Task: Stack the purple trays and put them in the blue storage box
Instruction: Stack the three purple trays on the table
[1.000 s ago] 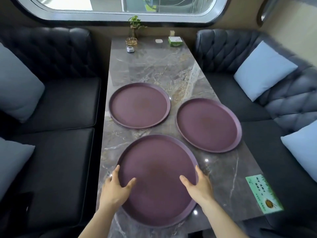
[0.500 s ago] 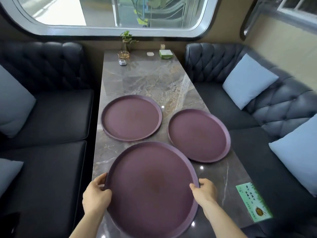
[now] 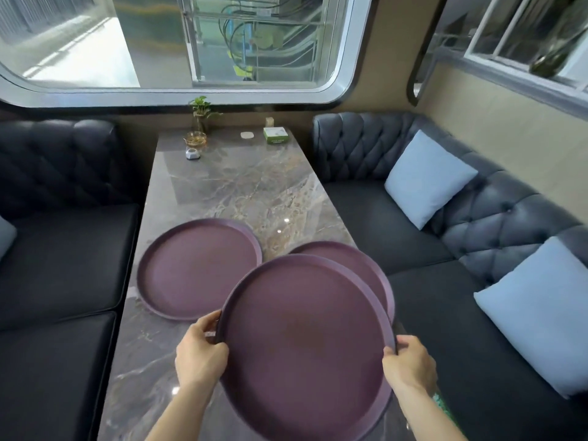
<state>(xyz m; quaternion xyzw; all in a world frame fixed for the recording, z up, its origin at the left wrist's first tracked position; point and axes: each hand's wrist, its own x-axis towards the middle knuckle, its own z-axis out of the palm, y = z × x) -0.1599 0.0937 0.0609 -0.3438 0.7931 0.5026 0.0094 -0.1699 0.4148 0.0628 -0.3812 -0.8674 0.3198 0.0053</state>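
Note:
I hold a round purple tray (image 3: 305, 342) up above the table, near me. My left hand (image 3: 200, 351) grips its left rim and my right hand (image 3: 409, 364) grips its right rim. This held tray overlaps and hides most of a second purple tray (image 3: 346, 254) lying on the table's right side; only that tray's far edge shows. A third purple tray (image 3: 197, 268) lies flat on the table's left side. No blue storage box is in view.
The grey marble table (image 3: 241, 189) runs away from me between dark tufted sofas with light blue cushions (image 3: 426, 178). At its far end stand a small plant (image 3: 200, 111), a gold dish (image 3: 194, 140), a small white object (image 3: 192, 153) and a green box (image 3: 276, 135).
Both hands have lifted the near tray off the table and carried it right, over the right-hand tray. The view has tilted upward, showing more window.

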